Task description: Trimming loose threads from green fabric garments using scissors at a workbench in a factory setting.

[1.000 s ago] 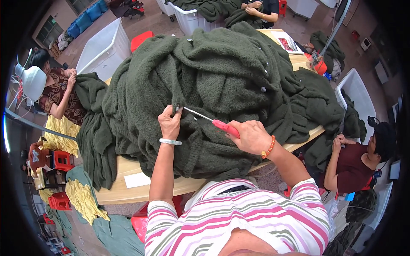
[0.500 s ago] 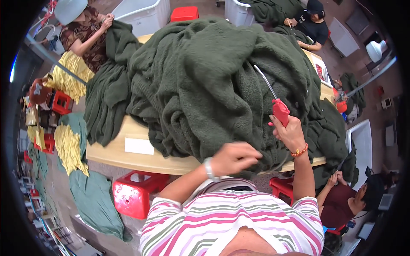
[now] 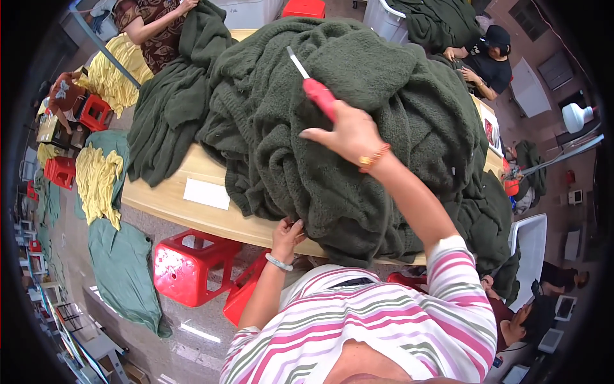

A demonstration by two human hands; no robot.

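At the near edge of one dark-green fabric pile [image 3: 358,70], the left hand [image 3: 286,239] curls its fingers, grip unclear; over the pile, the right hand [image 3: 354,133], thumb splayed, clasps one red-handled tool [image 3: 318,96].

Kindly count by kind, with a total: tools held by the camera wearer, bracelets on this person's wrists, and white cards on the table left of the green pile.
Red-handled tool: 1
Bracelets: 2
White card: 1
Total: 4
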